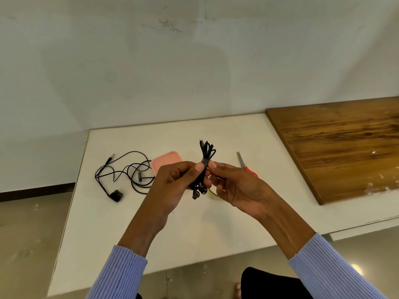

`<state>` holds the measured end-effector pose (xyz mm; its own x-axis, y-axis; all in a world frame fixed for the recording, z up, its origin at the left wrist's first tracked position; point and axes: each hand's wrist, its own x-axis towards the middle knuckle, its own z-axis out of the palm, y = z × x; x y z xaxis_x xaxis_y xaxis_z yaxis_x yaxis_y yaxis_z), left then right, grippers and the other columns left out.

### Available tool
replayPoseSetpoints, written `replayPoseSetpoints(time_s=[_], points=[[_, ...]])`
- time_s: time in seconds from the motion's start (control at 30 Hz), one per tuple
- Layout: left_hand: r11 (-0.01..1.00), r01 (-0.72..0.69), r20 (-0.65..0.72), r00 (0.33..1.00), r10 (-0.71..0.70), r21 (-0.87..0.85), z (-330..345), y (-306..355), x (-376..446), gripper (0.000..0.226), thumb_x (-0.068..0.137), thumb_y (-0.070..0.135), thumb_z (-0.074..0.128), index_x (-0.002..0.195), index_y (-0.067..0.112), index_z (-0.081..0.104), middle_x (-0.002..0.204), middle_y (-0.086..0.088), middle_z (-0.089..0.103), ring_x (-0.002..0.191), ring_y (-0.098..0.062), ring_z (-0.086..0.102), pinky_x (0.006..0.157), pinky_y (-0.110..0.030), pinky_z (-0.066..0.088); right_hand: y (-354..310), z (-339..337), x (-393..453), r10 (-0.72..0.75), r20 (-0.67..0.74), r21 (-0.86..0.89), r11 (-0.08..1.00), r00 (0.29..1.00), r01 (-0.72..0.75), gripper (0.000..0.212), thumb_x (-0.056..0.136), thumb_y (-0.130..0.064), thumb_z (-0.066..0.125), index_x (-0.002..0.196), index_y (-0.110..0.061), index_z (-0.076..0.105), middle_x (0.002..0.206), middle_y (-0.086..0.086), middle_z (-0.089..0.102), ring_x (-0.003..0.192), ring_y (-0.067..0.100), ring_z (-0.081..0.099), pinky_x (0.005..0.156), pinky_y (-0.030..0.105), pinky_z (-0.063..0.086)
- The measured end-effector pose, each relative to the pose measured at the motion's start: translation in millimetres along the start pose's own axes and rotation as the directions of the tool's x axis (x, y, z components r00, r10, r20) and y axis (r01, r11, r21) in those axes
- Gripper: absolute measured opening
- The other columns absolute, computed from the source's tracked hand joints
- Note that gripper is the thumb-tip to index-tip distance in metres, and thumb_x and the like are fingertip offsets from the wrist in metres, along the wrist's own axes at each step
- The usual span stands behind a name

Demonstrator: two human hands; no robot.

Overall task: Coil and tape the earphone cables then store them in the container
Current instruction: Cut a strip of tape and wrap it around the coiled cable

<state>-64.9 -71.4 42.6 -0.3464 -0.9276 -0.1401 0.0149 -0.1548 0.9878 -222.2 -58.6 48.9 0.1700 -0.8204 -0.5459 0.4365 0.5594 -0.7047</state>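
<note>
A black earphone cable folded into a bundle (206, 152) stands upright between both hands above the white table (194, 238). My left hand (172, 186) grips the bundle's middle, thumb on top. My right hand (235, 186) pinches the same spot from the right. The earbuds (198, 192) dangle below my fingers. A second black earphone (125, 173) lies loose and uncoiled on the table at the left. The pink container (166, 161) sits behind my left hand, partly hidden. A tape roll (213, 194) peeks out under my right hand.
Red-handled scissors (245, 164) lie on the table to the right of my hands. A wooden board (341, 147) covers the table's far right. A pale wall rises behind. The table's left edge drops to the floor.
</note>
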Motion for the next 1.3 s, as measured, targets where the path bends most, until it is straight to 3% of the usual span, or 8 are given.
replayPoseSetpoints(time_s=[0.27,0.37,0.47,0.6,0.77,0.9,1.07,1.3], points=[[0.998,0.011,0.034,0.999,-0.009,-0.067,2,1,0,0.029,0.086,0.030,0.049,0.079,0.011,0.069,0.065,-0.001,0.067,0.066,-0.010,0.062,0.061,-0.017,0.048,-1,4,-2,-0.019,0.138,0.077,0.997,0.990,0.008,0.009,0.073,-0.020,0.065,0.067,-0.016,0.070,0.069,-0.001,0.062,0.062,0.009,0.057,0.058,0.015,0.047],[0.997,0.031,-0.005,1.000,-0.030,0.066,-2,0,1,0.030,0.090,0.030,0.052,0.081,0.009,0.072,0.070,-0.002,0.071,0.068,-0.013,0.065,0.065,-0.024,0.048,2,3,0,-0.084,-0.021,-0.055,0.995,0.996,0.083,0.008,0.069,-0.022,0.071,0.075,-0.016,0.072,0.069,-0.004,0.063,0.065,0.005,0.056,0.056,0.014,0.045],[0.991,0.033,-0.088,0.996,-0.022,0.132,0,-3,2,0.026,0.089,0.029,0.058,0.082,0.010,0.074,0.074,-0.002,0.074,0.064,-0.009,0.065,0.064,-0.019,0.048,7,2,0,-0.226,-0.181,-0.229,0.956,0.957,0.182,0.008,0.073,-0.021,0.074,0.079,-0.017,0.073,0.071,-0.008,0.067,0.071,0.004,0.059,0.063,0.018,0.044],[0.992,0.016,-0.113,0.994,-0.002,0.122,5,-3,2,0.019,0.086,0.024,0.063,0.079,0.010,0.073,0.071,-0.002,0.073,0.059,-0.007,0.060,0.056,-0.016,0.046,11,7,-1,-0.291,-0.231,-0.222,0.945,0.928,0.241,0.003,0.074,-0.018,0.074,0.071,-0.020,0.073,0.072,-0.006,0.069,0.073,0.004,0.060,0.065,0.018,0.046],[0.999,0.022,-0.089,0.996,-0.018,0.037,7,-4,3,0.023,0.090,0.027,0.056,0.081,0.014,0.073,0.071,0.000,0.071,0.069,-0.006,0.060,0.061,-0.015,0.045,9,10,2,-0.122,-0.181,0.038,0.991,0.976,0.131,0.003,0.071,-0.015,0.073,0.074,-0.015,0.074,0.065,-0.006,0.060,0.065,0.007,0.048,0.052,0.014,0.040],[0.994,0.044,-0.067,0.996,-0.051,-0.097,14,-4,3,0.030,0.085,0.034,0.054,0.084,0.011,0.073,0.069,0.000,0.069,0.072,-0.008,0.063,0.068,-0.016,0.045,6,12,1,-0.061,-0.097,0.151,0.986,0.993,0.075,0.004,0.065,-0.017,0.071,0.063,-0.015,0.069,0.060,-0.003,0.058,0.053,0.005,0.048,0.043,0.010,0.031],[0.978,0.069,-0.033,0.996,-0.077,-0.197,15,-2,4,0.028,0.078,0.038,0.056,0.077,0.017,0.075,0.067,0.000,0.065,0.071,-0.014,0.058,0.067,-0.024,0.043,3,6,2,-0.076,-0.019,0.097,0.992,0.997,0.078,0.008,0.067,-0.020,0.071,0.062,-0.018,0.064,0.062,-0.002,0.057,0.060,0.008,0.045,0.044,0.010,0.034],[0.995,-0.015,-0.074,0.997,0.008,-0.095,11,1,4,0.027,0.083,0.036,0.054,0.075,0.020,0.074,0.067,0.000,0.068,0.074,-0.017,0.061,0.072,-0.027,0.045,1,-1,3,-0.146,0.015,-0.024,0.989,0.989,0.146,0.022,0.073,-0.025,0.071,0.094,-0.017,0.069,0.082,-0.001,0.057,0.071,0.007,0.048,0.052,0.012,0.040]])
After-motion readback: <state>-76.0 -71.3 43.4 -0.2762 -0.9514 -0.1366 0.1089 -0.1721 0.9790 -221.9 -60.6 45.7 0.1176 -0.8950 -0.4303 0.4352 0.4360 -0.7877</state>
